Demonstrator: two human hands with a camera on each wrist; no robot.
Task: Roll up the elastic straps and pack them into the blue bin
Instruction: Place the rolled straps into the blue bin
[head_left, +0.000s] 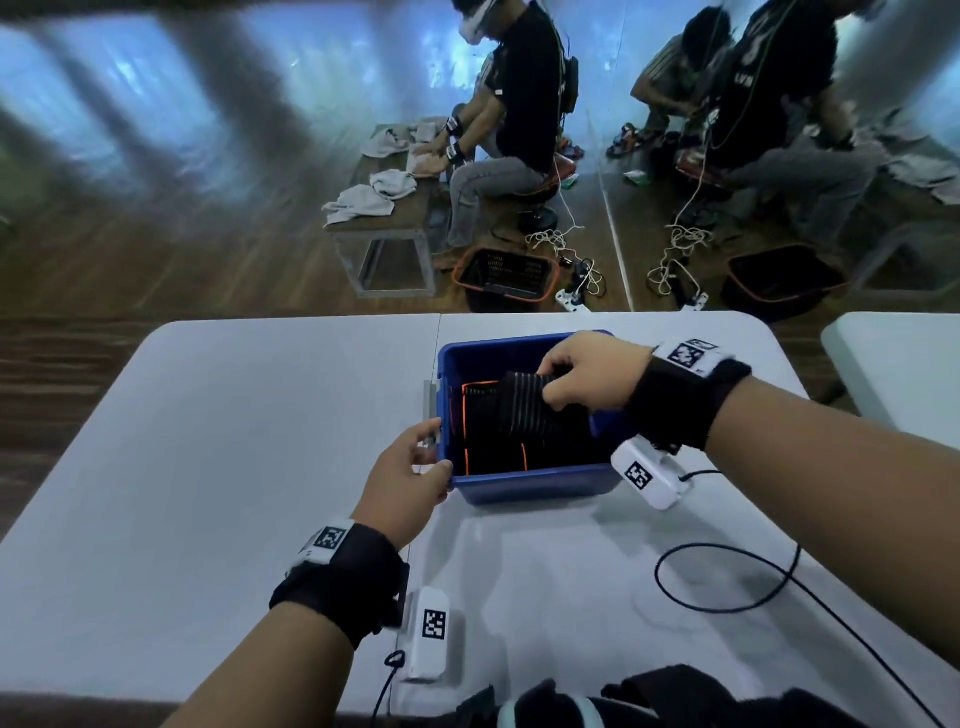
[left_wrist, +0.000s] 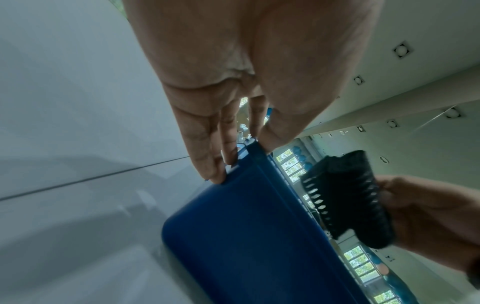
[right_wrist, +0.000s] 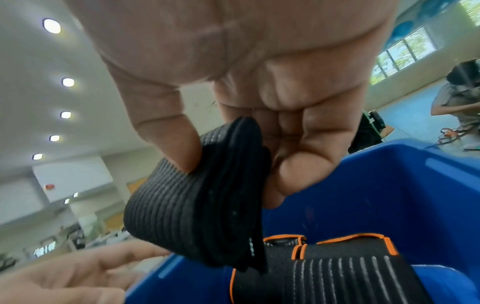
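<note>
A blue bin (head_left: 535, 486) stands on the white table (head_left: 208, 467), a little right of centre. Inside it lie black elastic straps with orange trim (head_left: 483, 441), also shown in the right wrist view (right_wrist: 350, 267). My right hand (head_left: 550, 389) grips a rolled black ribbed strap (head_left: 519, 410) just above the bin's opening, thumb on one side and fingers on the other (right_wrist: 233, 170). My left hand (head_left: 434, 452) holds the bin's near left corner, thumb at the rim and fingers on the outer wall (left_wrist: 241, 156). The bin's floor is hidden.
A black cable loop (head_left: 727, 577) lies on the table to the right of the bin. Dark cloth (head_left: 675, 691) sits at the near edge. A second white table (head_left: 893, 364) is at the right. Beyond, a person (head_left: 519, 104) sits by a bench and a black basket (head_left: 504, 275).
</note>
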